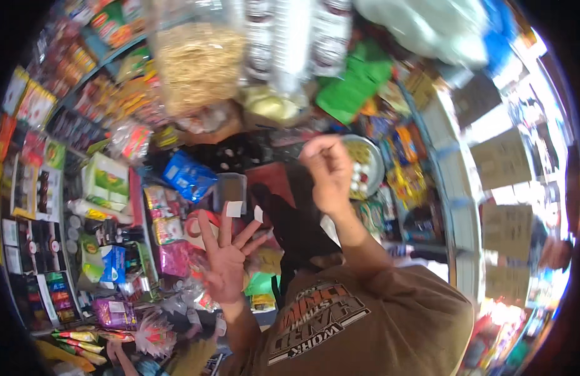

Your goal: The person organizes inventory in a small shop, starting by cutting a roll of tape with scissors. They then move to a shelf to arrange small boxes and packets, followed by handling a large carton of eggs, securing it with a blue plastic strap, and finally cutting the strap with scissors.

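Observation:
My left hand point(226, 270) is raised palm up with its fingers spread. Small white stickers or paper pieces cling to two of its fingertips, one white piece point(234, 209) and a narrower white piece point(258, 214). Partly behind those fingers is a round red-rimmed object point(192, 225). My right hand point(328, 176) is lifted with its fingers curled together; blur hides whether anything is between them. Just beyond it, partly covered by the hand, lies a round metal bowl point(380, 162) with yellow-green and white pieces. A clear plastic container point(230, 190) sits between the hands, beside a blue packet point(189, 176).
Shelves of packaged goods line the left, including a green-and-white box point(107, 181). Ahead stand a large clear bag of pale yellow food point(200, 61) and stacked white cups point(290, 42). Cardboard boxes point(501, 157) are at right, where another person point(555, 254) is visible.

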`<state>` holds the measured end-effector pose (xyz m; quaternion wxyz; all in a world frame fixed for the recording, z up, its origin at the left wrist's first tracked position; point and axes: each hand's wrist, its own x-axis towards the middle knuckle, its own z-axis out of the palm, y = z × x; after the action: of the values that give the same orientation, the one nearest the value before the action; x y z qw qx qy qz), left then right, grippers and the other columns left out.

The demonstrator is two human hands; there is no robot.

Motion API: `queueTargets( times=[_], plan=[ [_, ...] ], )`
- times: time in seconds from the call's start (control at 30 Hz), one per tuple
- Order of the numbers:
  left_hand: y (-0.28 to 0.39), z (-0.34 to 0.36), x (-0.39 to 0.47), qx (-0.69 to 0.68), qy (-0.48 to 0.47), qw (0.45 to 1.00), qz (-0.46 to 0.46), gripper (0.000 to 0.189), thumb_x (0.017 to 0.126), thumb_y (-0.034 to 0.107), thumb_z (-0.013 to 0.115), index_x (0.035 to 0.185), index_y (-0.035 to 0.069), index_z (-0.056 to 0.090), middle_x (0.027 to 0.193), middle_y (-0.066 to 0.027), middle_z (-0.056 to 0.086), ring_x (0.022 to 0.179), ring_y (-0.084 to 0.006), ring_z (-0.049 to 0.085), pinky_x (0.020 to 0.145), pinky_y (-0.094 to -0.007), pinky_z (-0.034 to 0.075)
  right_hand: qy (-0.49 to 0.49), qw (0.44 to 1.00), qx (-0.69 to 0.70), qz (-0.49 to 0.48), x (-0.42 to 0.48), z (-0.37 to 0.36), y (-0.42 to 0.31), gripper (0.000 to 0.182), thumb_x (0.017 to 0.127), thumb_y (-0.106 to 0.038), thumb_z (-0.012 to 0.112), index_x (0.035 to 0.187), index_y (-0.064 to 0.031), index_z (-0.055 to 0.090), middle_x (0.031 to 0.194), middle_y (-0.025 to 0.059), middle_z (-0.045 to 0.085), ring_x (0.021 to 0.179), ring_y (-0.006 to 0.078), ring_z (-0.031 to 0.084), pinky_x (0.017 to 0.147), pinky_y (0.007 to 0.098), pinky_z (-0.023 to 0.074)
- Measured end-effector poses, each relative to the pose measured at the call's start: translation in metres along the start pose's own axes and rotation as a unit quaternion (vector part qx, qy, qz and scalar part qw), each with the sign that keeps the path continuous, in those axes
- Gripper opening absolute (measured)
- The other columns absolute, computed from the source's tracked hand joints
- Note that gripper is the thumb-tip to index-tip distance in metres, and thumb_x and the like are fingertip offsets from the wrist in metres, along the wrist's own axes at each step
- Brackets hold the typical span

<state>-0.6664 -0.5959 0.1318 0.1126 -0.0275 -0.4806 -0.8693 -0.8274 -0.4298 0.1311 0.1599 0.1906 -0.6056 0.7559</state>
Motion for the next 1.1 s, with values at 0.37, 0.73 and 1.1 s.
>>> queueTargets(
  times=[0.37,0.73,1.1],
  plan=[
    [-0.001,0.062,-0.136,-0.019,-0.103,0.994,0.024,0.109,0.081,0.074,0.046,0.15,0.013,-0.012,0.155,-0.0241,0.01,0.128,-0.0492,0.039,0.097,-0.059,0.042,0.17,0.939,-0.286,0.089,-0.219,-0.326,-0.073,0.01,0.094,-0.016,0.06,0.093,-0.0057,0.06,0.075,-0.0027,0.055,0.065,0.0054,0.047,0.059,0.0216,0.0402],
    [0.027,0.102,-0.219,0.074,-0.079,0.994,0.034,0.12,0.077,0.074,0.054,0.149,0.011,-0.018,0.155,-0.0243,0.003,0.128,-0.0467,0.041,0.096,-0.0544,0.044,0.206,0.796,-0.521,0.228,-0.361,-0.465,-0.125,0.012,0.082,-0.01,0.066,0.087,0.0001,0.062,0.085,0.0124,0.064,0.077,0.0224,0.063,0.07,0.032,0.0496],
    [0.025,0.117,-0.225,0.077,-0.078,0.994,0.025,0.114,0.079,0.073,0.053,0.15,0.012,-0.012,0.155,-0.0238,0.006,0.127,-0.0486,0.041,0.095,-0.0551,0.045,0.222,0.792,-0.465,0.328,-0.393,-0.448,-0.166,0.009,0.082,-0.005,0.063,0.089,0.0012,0.063,0.079,0.0101,0.064,0.064,0.0163,0.06,0.063,0.0285,0.0484]
  ],
)
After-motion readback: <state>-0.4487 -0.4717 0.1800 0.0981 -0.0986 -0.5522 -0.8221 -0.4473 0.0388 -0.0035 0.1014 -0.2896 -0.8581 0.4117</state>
